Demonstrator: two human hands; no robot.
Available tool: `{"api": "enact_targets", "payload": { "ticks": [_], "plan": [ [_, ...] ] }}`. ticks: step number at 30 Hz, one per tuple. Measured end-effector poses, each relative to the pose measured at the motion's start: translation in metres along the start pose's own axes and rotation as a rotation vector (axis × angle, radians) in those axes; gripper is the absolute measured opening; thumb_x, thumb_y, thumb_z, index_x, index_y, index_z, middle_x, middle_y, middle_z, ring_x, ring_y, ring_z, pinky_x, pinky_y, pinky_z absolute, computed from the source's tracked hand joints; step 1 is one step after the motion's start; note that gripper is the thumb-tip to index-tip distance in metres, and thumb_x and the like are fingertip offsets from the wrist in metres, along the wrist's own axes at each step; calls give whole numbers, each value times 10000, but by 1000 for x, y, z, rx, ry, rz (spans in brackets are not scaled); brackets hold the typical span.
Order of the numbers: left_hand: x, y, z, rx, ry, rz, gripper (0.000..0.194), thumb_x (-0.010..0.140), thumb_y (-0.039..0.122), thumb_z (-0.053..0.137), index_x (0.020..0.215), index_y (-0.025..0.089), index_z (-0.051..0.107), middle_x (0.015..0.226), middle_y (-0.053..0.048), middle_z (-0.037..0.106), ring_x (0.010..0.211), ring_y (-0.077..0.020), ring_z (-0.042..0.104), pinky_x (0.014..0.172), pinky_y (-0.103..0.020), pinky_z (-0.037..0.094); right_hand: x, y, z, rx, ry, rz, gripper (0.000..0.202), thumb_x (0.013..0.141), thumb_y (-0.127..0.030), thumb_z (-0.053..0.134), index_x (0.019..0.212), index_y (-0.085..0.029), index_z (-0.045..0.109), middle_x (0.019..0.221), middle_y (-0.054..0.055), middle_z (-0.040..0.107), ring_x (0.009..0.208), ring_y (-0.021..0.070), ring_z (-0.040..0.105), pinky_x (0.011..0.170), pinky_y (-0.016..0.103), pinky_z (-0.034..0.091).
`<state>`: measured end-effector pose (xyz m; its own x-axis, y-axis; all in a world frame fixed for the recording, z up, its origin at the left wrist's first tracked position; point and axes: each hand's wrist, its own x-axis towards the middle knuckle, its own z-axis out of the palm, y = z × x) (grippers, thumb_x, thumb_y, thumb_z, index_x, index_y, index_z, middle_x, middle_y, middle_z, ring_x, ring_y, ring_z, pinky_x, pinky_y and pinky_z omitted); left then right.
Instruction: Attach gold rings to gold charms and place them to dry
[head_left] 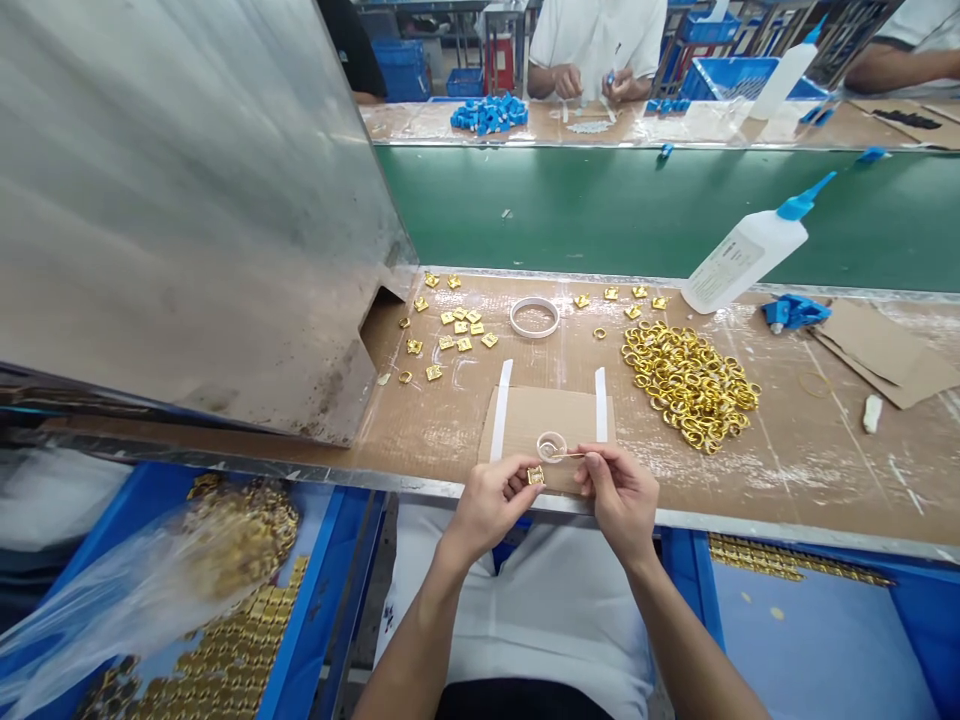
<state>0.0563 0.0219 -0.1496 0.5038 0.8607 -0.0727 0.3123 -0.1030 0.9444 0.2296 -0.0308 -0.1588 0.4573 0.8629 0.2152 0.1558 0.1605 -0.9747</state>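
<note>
Between thumb and fingertips, my left hand (496, 503) pinches a small square gold piece (535, 476) at the near edge of the bench. My right hand (621, 490) is closed on a thin stick (573, 456). The stick's tip reaches into a small clear round dish (551, 446), which sits on a cardboard sheet (551, 409) held by two white tape strips. A big pile of gold rings (690, 385) lies to the right of the sheet. Several square gold pieces (461, 325) are scattered to the far left of it.
A metal housing (195, 200) rises at the left. A white bottle (746, 255) with a blue nozzle leans behind the rings. A roll of tape (534, 317) lies mid-bench. Blue trays (319, 600) flank my lap. Across the green belt (570, 205), a co-worker (596, 50) handles small parts.
</note>
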Motion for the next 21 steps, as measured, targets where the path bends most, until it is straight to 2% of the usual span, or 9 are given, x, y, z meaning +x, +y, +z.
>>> {"api": "enact_targets", "payload": {
  "ticks": [6, 11, 21],
  "plan": [
    [0, 1, 1, 34, 5, 1, 233, 857, 253, 658, 1048, 163, 755, 675, -7, 684, 564, -126, 575, 511, -201, 445, -11, 1, -1, -38, -90, -75, 261, 1003, -376, 603, 897, -205, 768, 696, 46, 739, 444, 132, 598, 426, 245, 514],
    [0, 1, 1, 32, -4, 2, 232, 858, 256, 649, 1045, 167, 753, 674, -9, 682, 574, -131, 585, 517, -203, 450, -9, -1, -2, -91, -172, -144, 240, 1013, -316, 576, 937, -221, 783, 651, 21, 719, 451, 132, 607, 452, 242, 529],
    [0, 0, 2, 27, -5, 10, 221, 860, 238, 646, 1038, 170, 758, 678, -9, 691, 596, -139, 617, 544, -208, 475, -7, -2, -1, -141, -217, -211, 207, 1001, -227, 573, 979, -224, 778, 677, 7, 728, 475, 127, 630, 486, 235, 553]
  ]
}}
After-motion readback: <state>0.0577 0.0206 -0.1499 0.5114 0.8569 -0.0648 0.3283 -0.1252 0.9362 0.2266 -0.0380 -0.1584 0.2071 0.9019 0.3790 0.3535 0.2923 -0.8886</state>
